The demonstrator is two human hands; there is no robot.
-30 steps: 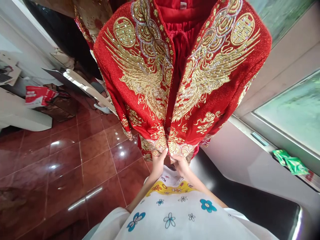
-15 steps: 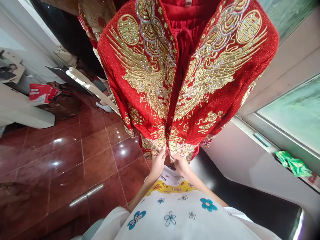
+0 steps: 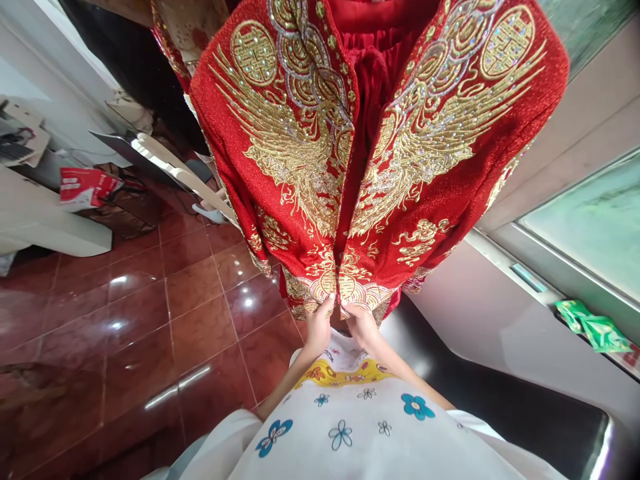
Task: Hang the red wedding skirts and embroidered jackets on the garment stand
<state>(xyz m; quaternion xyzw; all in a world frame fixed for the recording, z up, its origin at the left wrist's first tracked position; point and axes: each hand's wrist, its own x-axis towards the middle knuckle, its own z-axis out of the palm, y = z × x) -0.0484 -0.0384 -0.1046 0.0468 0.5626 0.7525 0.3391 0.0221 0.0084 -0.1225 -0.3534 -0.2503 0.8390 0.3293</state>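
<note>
A red jacket (image 3: 430, 193) with heavy gold and silver embroidery hangs in front of me, its front split down the middle. My left hand (image 3: 319, 325) pinches the bottom hem of the left panel. My right hand (image 3: 361, 325) grips the bottom hem of the right panel right beside it. The two hems meet between my hands. A red inner garment (image 3: 373, 73) shows through the front gap higher up.
Glossy red floor tiles (image 3: 150, 320) spread to the left. A white bench (image 3: 45, 227) and a red-and-white package (image 3: 83, 187) lie at far left. A black seat (image 3: 500, 400) stands at right below a window sill (image 3: 530, 280) with a green packet (image 3: 593, 327).
My hands have stayed at the jacket's bottom hem, drawing the two front edges closer together. The view has shifted slightly.
</note>
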